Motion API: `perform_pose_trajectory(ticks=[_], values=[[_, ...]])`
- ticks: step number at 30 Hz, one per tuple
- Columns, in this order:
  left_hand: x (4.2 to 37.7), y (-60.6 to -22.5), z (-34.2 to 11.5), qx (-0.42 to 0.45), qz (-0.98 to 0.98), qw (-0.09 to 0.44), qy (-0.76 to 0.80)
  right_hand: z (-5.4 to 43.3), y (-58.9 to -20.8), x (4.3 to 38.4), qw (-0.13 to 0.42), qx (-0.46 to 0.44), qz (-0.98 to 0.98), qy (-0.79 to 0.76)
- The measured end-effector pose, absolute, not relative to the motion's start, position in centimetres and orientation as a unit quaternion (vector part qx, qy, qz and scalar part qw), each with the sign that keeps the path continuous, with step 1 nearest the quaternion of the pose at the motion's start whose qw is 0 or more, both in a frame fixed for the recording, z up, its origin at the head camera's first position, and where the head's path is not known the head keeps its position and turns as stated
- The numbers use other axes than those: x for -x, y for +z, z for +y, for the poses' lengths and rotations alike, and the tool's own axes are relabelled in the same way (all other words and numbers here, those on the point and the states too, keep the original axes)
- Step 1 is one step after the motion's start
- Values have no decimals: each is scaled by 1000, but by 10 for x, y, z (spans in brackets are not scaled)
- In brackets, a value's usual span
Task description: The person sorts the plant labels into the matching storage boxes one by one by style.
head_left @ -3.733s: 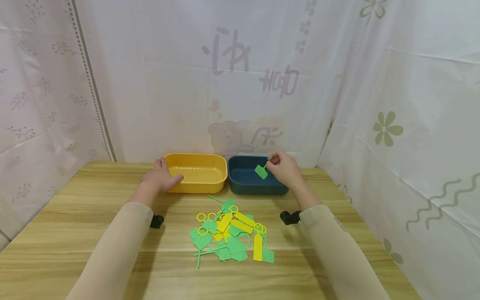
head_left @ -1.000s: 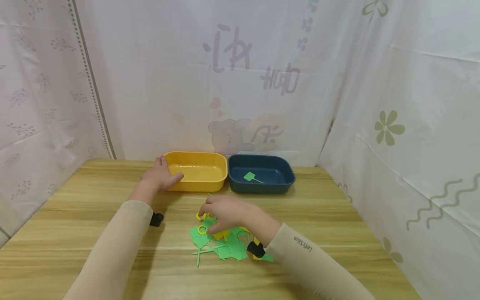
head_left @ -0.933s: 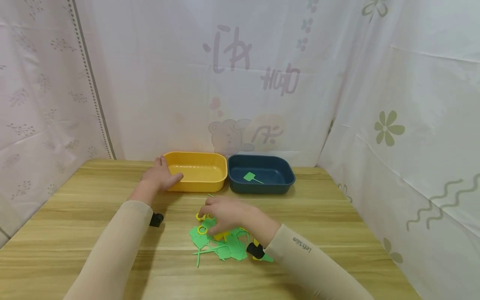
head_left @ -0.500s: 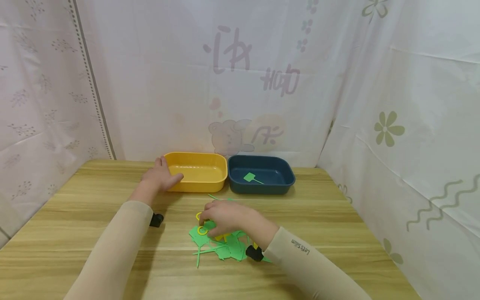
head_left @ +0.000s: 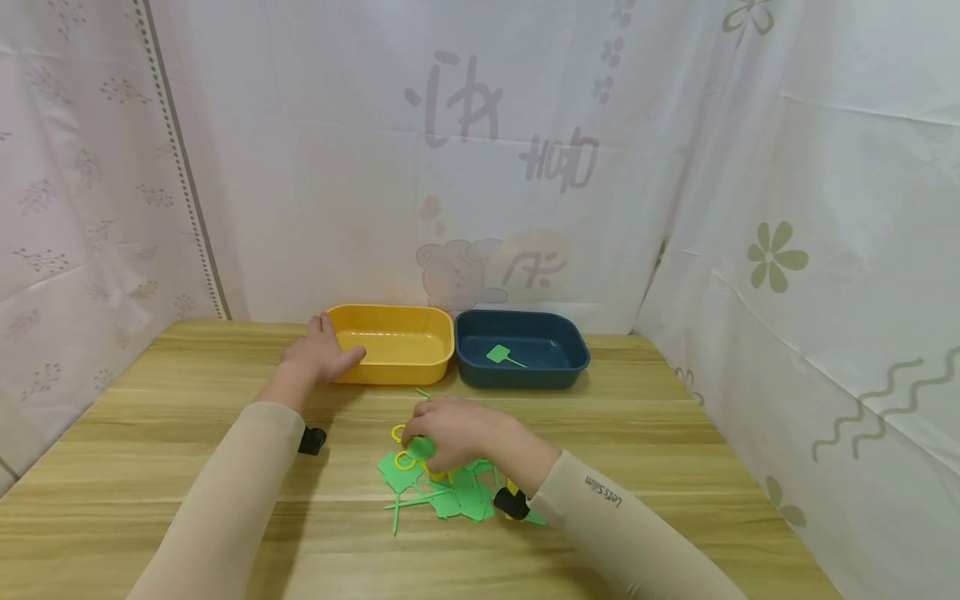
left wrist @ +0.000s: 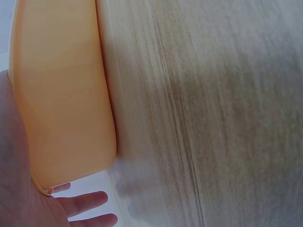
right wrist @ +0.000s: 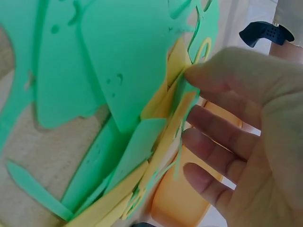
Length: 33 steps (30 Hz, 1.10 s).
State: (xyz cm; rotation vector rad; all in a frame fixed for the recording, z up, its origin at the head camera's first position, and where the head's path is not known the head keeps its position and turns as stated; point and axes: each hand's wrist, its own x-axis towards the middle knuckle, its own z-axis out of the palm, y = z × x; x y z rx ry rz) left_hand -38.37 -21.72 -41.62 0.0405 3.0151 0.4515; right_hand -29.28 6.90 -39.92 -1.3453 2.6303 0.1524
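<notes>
At the middle of a wood-grain table (head_left: 637,408), a person's right hand (head_left: 459,432) reaches down into a heap of flat plastic tags (head_left: 471,493), thumb and forefinger pinching a green tag (head_left: 422,448) on the near-left side of the hand. In the right wrist view the other fingers are bent but loose, just beside the yellow tags (right wrist: 168,135).

At the back left, the left hand (head_left: 318,350) lies against the left end of a yellow bin (head_left: 393,374), fingers extended along the outside and thumb over the near rim; it touches the bin without clenching.

Just right of that, side by side with it, stands a dark blue bin (head_left: 521,378) with a single green tag inside, its square blade to the left and its thin stem slanting right and toward the person.

The right hand covers the back of the heap, and a black wrist device (head_left: 512,502) hides part of its right edge. Two yellow rings show at the left.

The pinched tag's blade shows left of the thumb; its stem is hidden, so its long axis cannot be told.
</notes>
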Motion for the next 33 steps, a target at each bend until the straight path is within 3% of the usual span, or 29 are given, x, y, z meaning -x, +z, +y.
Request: perform_pose_trajectory(ticks=[14,33], values=[[386,-416,-218,-14,988,40,147,68,-397,298,62,477,876,42],[388,-419,-219,-14,988,41,149,77,-378,304,83,465,879,-64]])
